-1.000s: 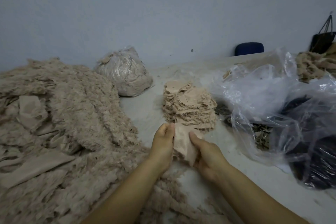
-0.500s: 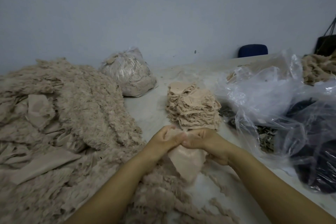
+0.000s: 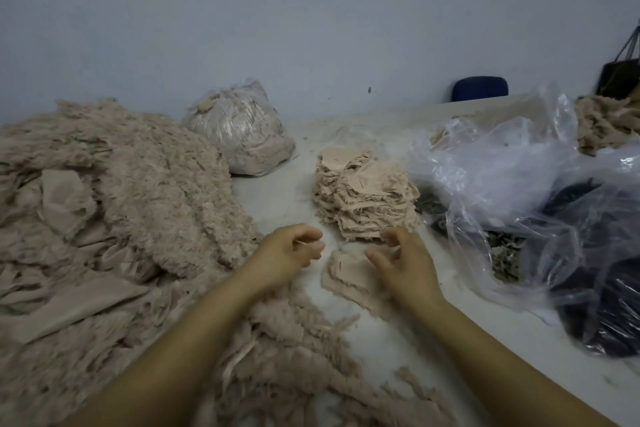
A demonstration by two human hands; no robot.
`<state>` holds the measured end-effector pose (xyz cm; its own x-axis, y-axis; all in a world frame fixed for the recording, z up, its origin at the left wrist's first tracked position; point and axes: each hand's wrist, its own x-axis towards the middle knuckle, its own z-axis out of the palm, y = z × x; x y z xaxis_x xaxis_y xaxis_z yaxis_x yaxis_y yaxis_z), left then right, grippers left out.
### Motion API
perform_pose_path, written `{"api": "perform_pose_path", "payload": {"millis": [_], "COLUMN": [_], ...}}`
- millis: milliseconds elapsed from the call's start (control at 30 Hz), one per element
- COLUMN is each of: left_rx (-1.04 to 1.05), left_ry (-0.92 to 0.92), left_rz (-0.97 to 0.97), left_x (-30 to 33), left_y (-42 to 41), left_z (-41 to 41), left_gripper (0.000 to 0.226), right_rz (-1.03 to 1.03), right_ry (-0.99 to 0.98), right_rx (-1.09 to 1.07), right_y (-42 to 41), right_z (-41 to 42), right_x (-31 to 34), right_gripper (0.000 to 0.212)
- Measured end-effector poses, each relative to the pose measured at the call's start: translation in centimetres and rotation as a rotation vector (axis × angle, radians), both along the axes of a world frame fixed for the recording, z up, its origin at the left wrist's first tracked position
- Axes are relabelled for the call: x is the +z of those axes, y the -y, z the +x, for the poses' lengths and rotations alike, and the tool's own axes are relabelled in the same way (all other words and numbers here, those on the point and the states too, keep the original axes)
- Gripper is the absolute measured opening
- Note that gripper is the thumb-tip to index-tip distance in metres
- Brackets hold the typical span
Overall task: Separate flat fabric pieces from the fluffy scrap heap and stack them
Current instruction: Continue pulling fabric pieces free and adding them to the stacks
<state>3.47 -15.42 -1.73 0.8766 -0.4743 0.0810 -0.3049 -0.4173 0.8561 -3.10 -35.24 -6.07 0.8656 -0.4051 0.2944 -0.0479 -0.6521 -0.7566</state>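
at the bottom of the frame two bare forearms reach up from the lower edge toward the centre. loose fluffy strands trail across the pale table [image 3: 284,191] between and under them.

just above centre, the left hand [image 3: 287,253] hangs with its fingers loosely curled; whether it pinches a thin thread cannot be told through the blur. the right hand [image 3: 405,263] is spread, fingers relaxed and slightly bent, gripping nothing, hovering over a small flat fabric piece [image 3: 346,272] that lies on the table beside it, a little below and just short of the stack.

the fluffy scrap heap [image 3: 138,191] fills the left half of the frame, with smooth flat pieces showing among the fuzz at its left side and lower edge. the stack of flat fabric pieces [image 3: 363,194] stands right of centre, just above the hands, ragged at its edges.

at right, crumpled clear plastic bags [image 3: 502,177] hold dark material. further up, a tied plastic bag of scraps [image 3: 242,132] sits left of centre against the wall. at the upper right are another clump of fluffy scraps [image 3: 606,125], a blue chair back [image 3: 479,88] and a dark bag [image 3: 620,74].
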Motion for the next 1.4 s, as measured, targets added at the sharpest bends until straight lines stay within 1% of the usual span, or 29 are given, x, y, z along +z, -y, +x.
{"api": "perform_pose_path", "payload": {"millis": [33, 67, 133, 167, 200, 233, 300, 367, 400, 433, 500, 567, 600, 667, 700, 733, 800, 867, 900, 933, 1000, 1067, 1133, 1200, 1233, 1267, 1300, 1333, 1400], "left_rx": [-0.149, -0.309, -0.51, -0.52, -0.493, -0.451, -0.35, -0.246, -0.215, -0.194, -0.144, -0.059, -0.048, -0.08, -0.098, -0.091, 0.005, 0.073, 0.041, -0.021, -0.17, -0.285, -0.309, -0.232, -0.203, -0.156, -0.112, -0.071, 0.019], "left_ry": [0.019, 0.03, 0.066, 0.1, 0.155, 0.222, 0.331, 0.352, 0.346, 0.341, 0.316, 0.194, 0.138, 0.116, 0.114, 0.091, 0.002, -0.112, -0.157, -0.193, -0.187, -0.153, -0.122, -0.122, -0.156, -0.244, -0.382, -0.538, -0.737], "left_rz": [0.087, 0.247, 0.646, 0.811, 0.911, 0.92, 0.712, 0.444, 0.351, 0.287, 0.157, -0.019, -0.026, 0.111, 0.119, 0.06, -0.16, -0.291, -0.3, -0.279, -0.133, 0.059, 0.142, 0.056, -0.013, -0.098, -0.178, -0.259, -0.448], "left_x": [0.9, 1.9, 2.9, 2.8, 2.4, 1.7, 0.5, -0.4, -0.6, -0.8, -0.7, -0.5, -0.5, -0.9, -1.5, -1.5, -2.0, -2.1, -2.3, -2.4, -2.7, -2.8, -2.7, -2.0, -1.7, -1.4, -1.3, -1.3, -1.6], "left_y": [-1.6, -3.1, -6.3, -7.8, -9.0, -9.9, -10.7, -10.2, -9.5, -8.6, -7.2, -7.2, -7.5, -8.4, -8.7, -8.7, -8.4, -8.0, -7.8, -7.7, -7.8, -8.3, -8.5, -7.5, -6.6, -5.4, -4.3, -3.1, -1.3], "left_z": [0.0, -0.2, -0.5, -0.6, -0.7, -0.8, -1.5, -2.8, -3.5, -4.0, -4.9, -5.0, -4.9, -4.7, -4.5, -4.7, -4.6, -4.6, -4.5, -4.7, -4.7, -4.6, -4.3, -4.5, -4.7, -4.9, -5.0, -5.3, -5.4], "left_gripper": [0.024, 0.032, 0.061, 0.071, 0.072, 0.063, 0.03, 0.015, 0.017, 0.023, 0.033, 0.026, 0.017, 0.018, 0.015, 0.012, 0.019, 0.023, 0.023, 0.028, 0.039, 0.032, 0.025, 0.011, 0.028, 0.049, 0.063, 0.065, 0.041], "right_rz": [-0.04, -0.104, -0.269, -0.34, -0.382, -0.379, -0.287, -0.143, -0.098, -0.067, 0.056, 0.269, 0.373, 0.55, 0.623, 0.694, 0.8, 0.816, 0.804, 0.798, 0.861, 1.011, 1.1, 1.097, 1.091, 1.1, 1.118, 1.13, 1.129], "right_ry": [0.041, 0.029, -0.068, -0.113, -0.124, -0.084, 0.03, -0.006, -0.042, -0.027, 0.087, 0.104, 0.085, 0.04, 0.016, 0.002, -0.036, -0.104, -0.122, -0.109, 0.016, 0.151, 0.172, 0.117, 0.084, 0.064, 0.063, 0.077, 0.116], "right_rx": [0.098, 0.202, 0.356, 0.355, 0.312, 0.269, 0.332, 0.511, 0.57, 0.598, 0.529, 0.41, 0.37, 0.309, 0.276, 0.257, 0.283, 0.36, 0.374, 0.358, 0.269, 0.182, 0.2, 0.297, 0.341, 0.383, 0.431, 0.469, 0.492], "right_y": [-0.8, -1.4, -1.9, -2.0, -2.0, -2.3, -4.0, -7.0, -8.4, -9.6, -10.5, -9.7, -9.1, -7.8, -7.2, -6.8, -6.1, -6.0, -6.1, -6.2, -6.0, -5.0, -4.2, -4.2, -4.5, -4.8, -5.1, -5.3, -5.3], "right_z": [-0.7, -1.4, -2.2, -2.3, -2.3, -2.5, -2.9, -3.7, -3.9, -3.9, -3.6, -3.2, -3.0, -2.8, -2.8, -2.9, -3.1, -3.6, -3.7, -3.6, -3.2, -2.8, -2.8, -2.9, -3.0, -3.1, -3.1, -3.2, -3.3], "right_x": [-0.6, -1.3, -2.5, -2.5, -2.2, -1.7, -0.5, 0.7, 0.9, 0.9, 1.0, 1.3, 1.3, 1.0, 0.8, 0.7, 0.3, 0.2, 0.2, 0.2, 0.3, 0.6, 1.0, 0.8, 0.6, 0.4, 0.2, -0.1, -0.3], "right_gripper": [0.026, 0.022, 0.021, 0.021, 0.021, 0.02, 0.023, 0.045, 0.052, 0.047, 0.017, 0.024, 0.027, 0.034, 0.037, 0.043, 0.049, 0.043, 0.039, 0.037, 0.033, 0.035, 0.033, 0.031, 0.034, 0.036, 0.037, 0.036, 0.034]}}
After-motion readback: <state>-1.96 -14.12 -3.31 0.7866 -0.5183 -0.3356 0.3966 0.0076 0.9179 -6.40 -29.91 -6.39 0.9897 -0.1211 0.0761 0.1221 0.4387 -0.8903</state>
